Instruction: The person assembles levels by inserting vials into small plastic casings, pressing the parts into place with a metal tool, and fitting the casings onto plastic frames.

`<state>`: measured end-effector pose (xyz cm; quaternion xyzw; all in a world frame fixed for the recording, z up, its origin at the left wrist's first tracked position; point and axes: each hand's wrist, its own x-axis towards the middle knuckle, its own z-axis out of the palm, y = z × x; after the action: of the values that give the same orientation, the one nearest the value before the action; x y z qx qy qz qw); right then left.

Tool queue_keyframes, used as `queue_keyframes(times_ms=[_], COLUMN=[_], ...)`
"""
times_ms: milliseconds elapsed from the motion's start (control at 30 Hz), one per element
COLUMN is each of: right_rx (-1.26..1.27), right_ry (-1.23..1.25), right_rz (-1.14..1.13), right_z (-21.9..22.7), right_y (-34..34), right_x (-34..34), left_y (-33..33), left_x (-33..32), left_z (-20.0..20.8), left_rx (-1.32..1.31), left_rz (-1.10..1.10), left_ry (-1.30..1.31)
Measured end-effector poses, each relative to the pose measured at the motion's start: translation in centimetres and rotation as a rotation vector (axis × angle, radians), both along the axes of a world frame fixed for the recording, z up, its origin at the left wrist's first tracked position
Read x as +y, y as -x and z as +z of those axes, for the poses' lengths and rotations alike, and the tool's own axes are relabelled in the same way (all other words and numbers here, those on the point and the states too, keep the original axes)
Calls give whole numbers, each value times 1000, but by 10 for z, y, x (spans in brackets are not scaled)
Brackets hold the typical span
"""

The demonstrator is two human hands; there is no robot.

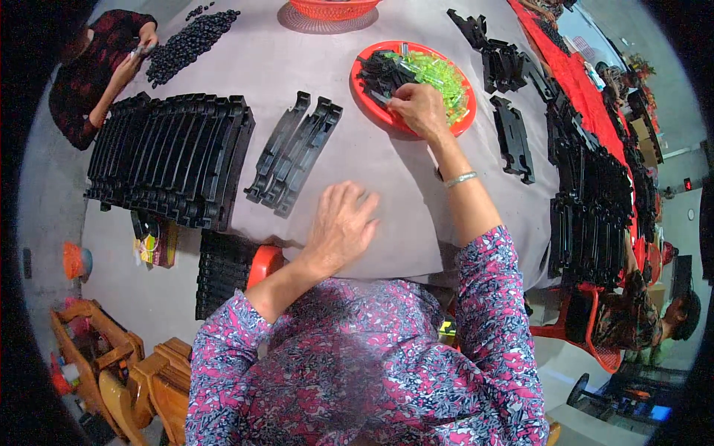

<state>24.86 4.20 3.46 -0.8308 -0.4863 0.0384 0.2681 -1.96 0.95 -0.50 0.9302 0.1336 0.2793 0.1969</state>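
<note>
My right hand (421,110) reaches over a red oval tray (407,131), its thumb and fingers pinched together at the black parts. What they pinch is too small to make out. Small black plastic parts (378,73) fill the tray's left side; clear yellow-green pieces (435,70) lie on its right. My left hand (343,229) hovers or rests low over the grey tablecloth (405,215), fingers apart and slightly blurred, holding nothing. Just beyond it to the left lie two long black plastic strips (294,152) with notched ends, side by side and slanted.
A thick row of similar black strips (171,156) stands at the left table edge. Small black pieces (190,48) are heaped beyond, near another person's hands (141,48). A red basket (335,9) stands at the back. More strips (513,137) lie at right, beside large stacks (591,208).
</note>
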Motion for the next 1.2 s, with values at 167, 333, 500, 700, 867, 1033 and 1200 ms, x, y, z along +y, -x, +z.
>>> queue_keyframes(times_ms=[167, 333, 500, 700, 867, 1033, 1200], right_rx=[-22, -115, -281, -408, -621, -692, -619], right_ry=[-171, -145, 4, 85, 119, 22, 96], right_rz=[-168, -427, -565, -602, -511, -446, -510], right_z=[0, 7, 0, -16, -29, -31, -30], right_y=[-41, -89, -120, -114, -110, -112, -108], right_x=[-44, -116, -168, -172, -169, -172, -167], left_y=[0, 2, 3, 0, 1, 3, 3], left_x=[-1, -2, -2, -2, -4, -3, -3], left_z=[3, -2, 2, 1, 1, 1, 0], left_rx=[-4, 48, 29, 10, -2, 21, 4], left_rz=[-11, 6, -2, -4, 3, 4, -8], left_ry=[29, 0, 0, -21, -24, -31, -15])
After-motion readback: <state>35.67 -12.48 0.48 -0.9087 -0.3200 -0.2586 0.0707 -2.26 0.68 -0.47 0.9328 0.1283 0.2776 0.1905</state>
